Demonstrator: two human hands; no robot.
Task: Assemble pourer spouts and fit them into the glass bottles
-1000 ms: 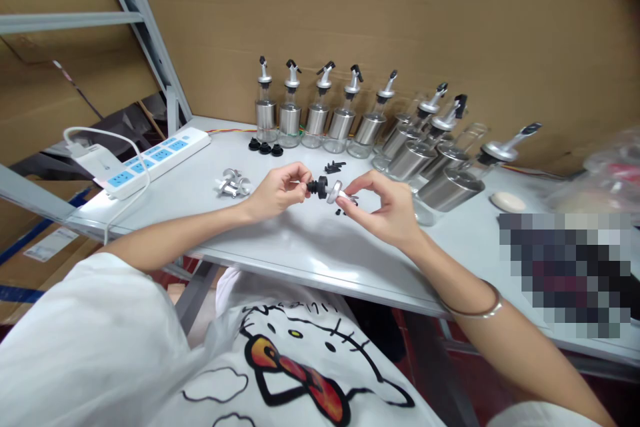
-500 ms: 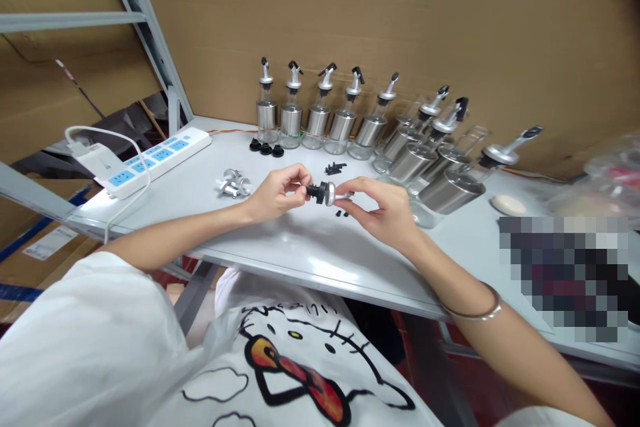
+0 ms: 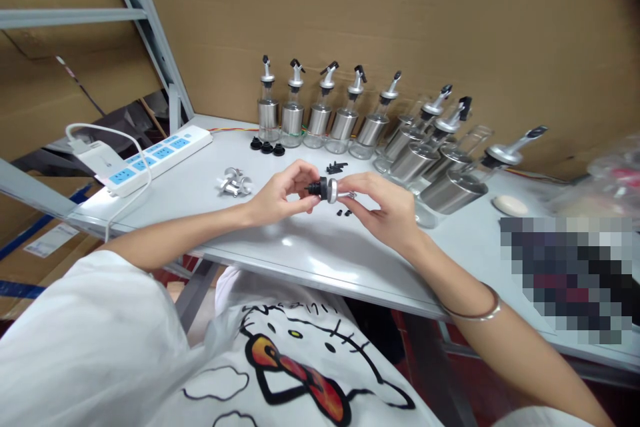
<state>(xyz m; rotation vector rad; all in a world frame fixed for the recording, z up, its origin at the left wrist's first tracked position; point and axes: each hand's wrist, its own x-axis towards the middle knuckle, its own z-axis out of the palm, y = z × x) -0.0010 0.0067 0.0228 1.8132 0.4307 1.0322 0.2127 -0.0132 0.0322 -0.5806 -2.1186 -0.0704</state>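
Note:
A bottle pourer (image 3: 332, 191) lies sideways between my hands over the table, its silver collar and thin spout to the right and its black ribbed stopper (image 3: 320, 188) to the left. My left hand (image 3: 286, 193) is closed around the stopper, thumb below and fingers above. The silver spout sits between the thumb and fingers of my right hand (image 3: 387, 207). Behind them are small black levers (image 3: 337, 167). Tiny black caps (image 3: 344, 213) lie just beneath the pourer. To the left is a small pile of silver spout pieces (image 3: 234, 183), and farther back are three black stoppers (image 3: 267, 147).
Several glass bottles with steel sleeves (image 3: 319, 121), most topped with pourers, stand along the cardboard at the back and right. A white power strip (image 3: 155, 159) with a cable is at left. An oval whitish object (image 3: 510, 205) and plastic bags (image 3: 615, 180) lie at right.
My left hand has shifted from the stopper's ribbed tip up toward its wide part, with the fingers more spread. The pourer has moved slightly right, and more of its spout shows.

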